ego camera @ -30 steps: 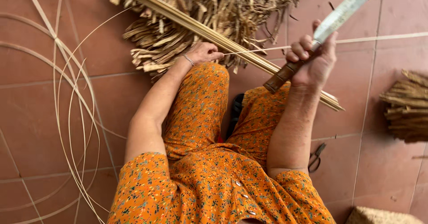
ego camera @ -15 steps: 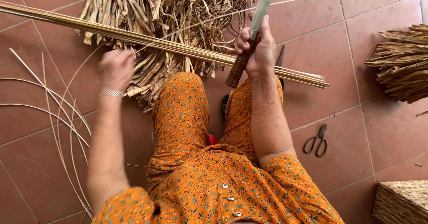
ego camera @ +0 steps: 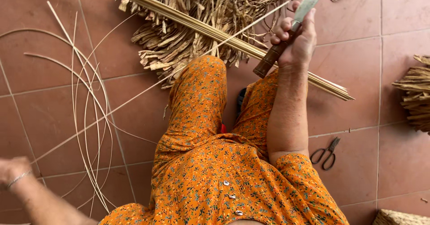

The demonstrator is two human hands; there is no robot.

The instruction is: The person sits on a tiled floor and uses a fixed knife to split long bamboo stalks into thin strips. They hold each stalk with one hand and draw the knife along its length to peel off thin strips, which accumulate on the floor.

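Stripping step: right hand (ego camera: pixel 298 43) grips the knife (ego camera: pixel 293 21), blurred left hand (ego camera: pixel 13 170) apparently draws a thin strip (ego camera: pixel 134 97) taut over the tiled floor (ego camera: pixel 358 63); next likely calls for laying it by the loose strips (ego camera: pixel 89 131).

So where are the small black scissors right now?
In the head view, the small black scissors lie on the red-brown tiled floor, at the person's right, beside the right elbow and below the end of the long bamboo strip bundle.

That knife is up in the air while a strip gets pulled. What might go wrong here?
The right hand holds the knife raised above the knees, so a slip could bring the blade down on a leg. The left hand is far out at the side, blurred, and seems to draw a thin strip taut, which might snap or whip back. The scissors lie open-handled by the hip, easy to lean on.
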